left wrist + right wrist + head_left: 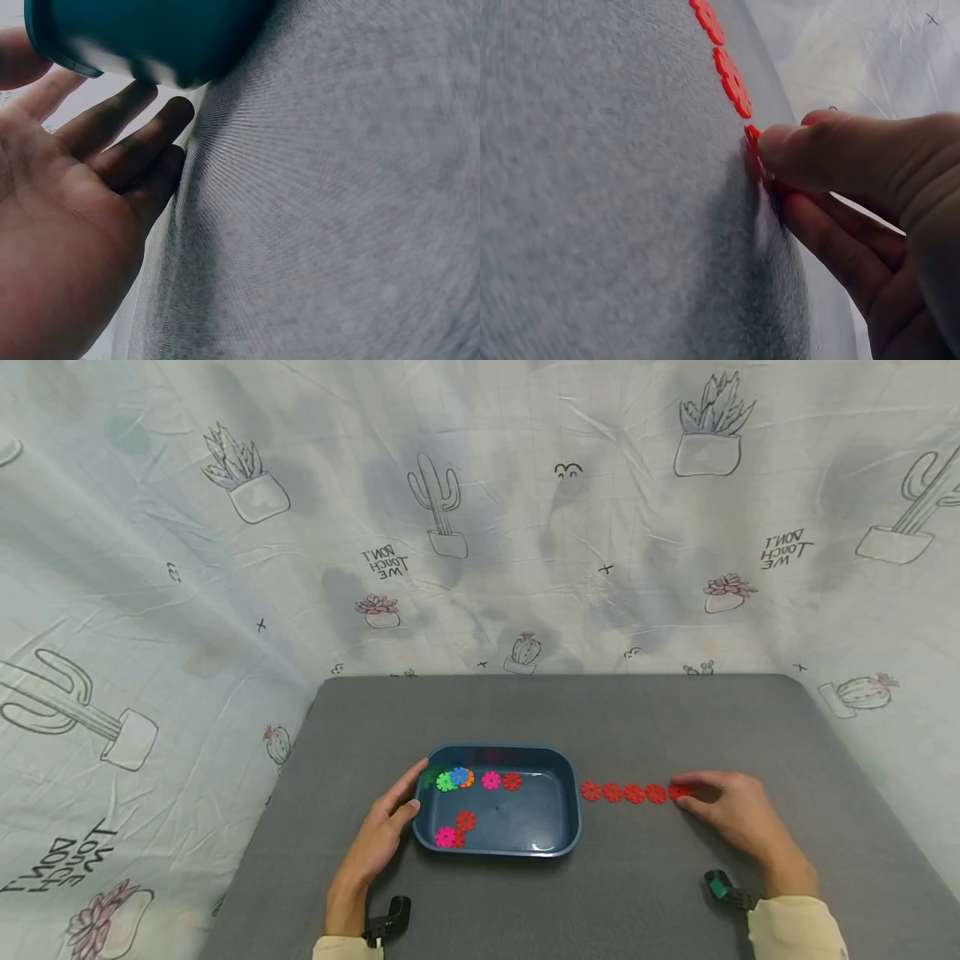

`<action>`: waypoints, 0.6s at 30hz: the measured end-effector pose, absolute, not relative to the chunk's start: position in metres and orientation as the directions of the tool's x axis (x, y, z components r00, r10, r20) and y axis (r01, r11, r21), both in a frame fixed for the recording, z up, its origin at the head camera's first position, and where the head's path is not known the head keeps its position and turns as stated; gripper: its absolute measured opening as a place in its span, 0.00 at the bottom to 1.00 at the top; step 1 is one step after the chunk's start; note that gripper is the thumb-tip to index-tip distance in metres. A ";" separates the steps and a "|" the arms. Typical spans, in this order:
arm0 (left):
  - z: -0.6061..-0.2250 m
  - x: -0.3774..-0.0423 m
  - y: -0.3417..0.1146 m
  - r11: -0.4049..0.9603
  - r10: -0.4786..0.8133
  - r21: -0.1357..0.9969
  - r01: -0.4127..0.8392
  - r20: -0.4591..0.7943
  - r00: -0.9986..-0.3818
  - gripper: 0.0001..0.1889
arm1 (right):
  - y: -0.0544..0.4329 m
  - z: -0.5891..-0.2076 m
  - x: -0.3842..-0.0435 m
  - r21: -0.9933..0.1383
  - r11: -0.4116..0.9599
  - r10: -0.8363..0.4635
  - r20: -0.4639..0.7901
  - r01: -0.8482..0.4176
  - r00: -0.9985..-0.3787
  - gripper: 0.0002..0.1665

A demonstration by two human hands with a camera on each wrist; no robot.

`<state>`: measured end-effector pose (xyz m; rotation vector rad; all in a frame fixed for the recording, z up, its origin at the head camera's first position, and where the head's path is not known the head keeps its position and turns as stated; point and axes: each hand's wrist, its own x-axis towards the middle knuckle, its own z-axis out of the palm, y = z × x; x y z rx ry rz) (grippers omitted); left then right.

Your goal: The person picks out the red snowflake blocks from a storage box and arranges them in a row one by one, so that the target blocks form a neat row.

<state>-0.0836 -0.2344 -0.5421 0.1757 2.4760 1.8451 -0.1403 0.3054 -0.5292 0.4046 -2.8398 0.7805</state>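
A dark blue plastic tray (497, 853) sits on the grey table. My left hand (377, 833) rests against its left side, thumb and forefinger at the rim and the other fingers fairly straight; the left wrist view shows the fingertips near the tray's outer wall (150, 34). To the right of the tray lies a row of several red snowflake discs (633, 793), flat and close together. At the row's right end my right hand (738, 814) pinches a red snowflake disc (752, 150) between thumb and fingers, low at the cloth. Fingers partly hide that disc.
Inside the tray are green (446, 782), blue (459, 776) and orange snowflake discs bunched at the upper left, pink (491, 780) and red (512, 782) ones beside them. More red (466, 821) and pink (445, 837) discs lie lower left. Patterned cloth (517, 568) hangs around the table.
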 end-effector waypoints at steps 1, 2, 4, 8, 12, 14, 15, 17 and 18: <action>-0.542 -0.084 -0.234 0.278 0.123 0.958 0.064 0.030 -0.992 0.32 | 0.304 -0.529 -0.140 -0.465 0.830 -0.218 0.234 -0.306 -0.947 0.15; -0.542 -0.084 -0.234 0.281 0.122 0.958 0.063 0.029 -0.992 0.32 | 0.303 -0.528 -0.140 -0.459 0.832 -0.221 0.238 -0.310 -0.946 0.15; -0.542 -0.084 -0.234 0.284 0.119 0.957 0.058 0.025 -0.993 0.32 | 0.301 -0.529 -0.139 -0.447 0.836 -0.226 0.249 -0.319 -0.942 0.15; -0.541 -0.083 -0.233 0.295 0.112 0.954 0.048 0.015 -0.994 0.32 | 0.300 -0.533 -0.137 -0.442 0.836 -0.222 0.268 -0.324 -0.937 0.17; -0.541 -0.082 -0.232 0.311 0.107 0.950 0.037 0.004 -0.994 0.32 | 0.304 -0.535 -0.127 -0.502 0.823 -0.153 0.258 -0.267 -0.954 0.20; -0.542 -0.082 -0.232 0.316 0.105 0.948 0.035 0.001 -0.994 0.32 | 0.307 -0.532 -0.122 -0.566 0.792 -0.103 0.243 -0.227 -0.965 0.22; -0.542 -0.083 -0.232 0.319 0.106 0.947 0.039 0.005 -0.994 0.32 | 0.308 -0.530 -0.119 -0.608 0.765 -0.081 0.231 -0.209 -0.969 0.23; -0.542 -0.083 -0.233 0.322 0.103 0.946 0.039 0.006 -0.995 0.32 | 0.311 -0.525 -0.114 -0.692 0.698 -0.049 0.206 -0.181 -0.977 0.25; -0.542 -0.083 -0.233 0.321 0.104 0.946 0.042 0.009 -0.995 0.32 | 0.311 -0.521 -0.113 -0.736 0.655 -0.043 0.193 -0.173 -0.980 0.26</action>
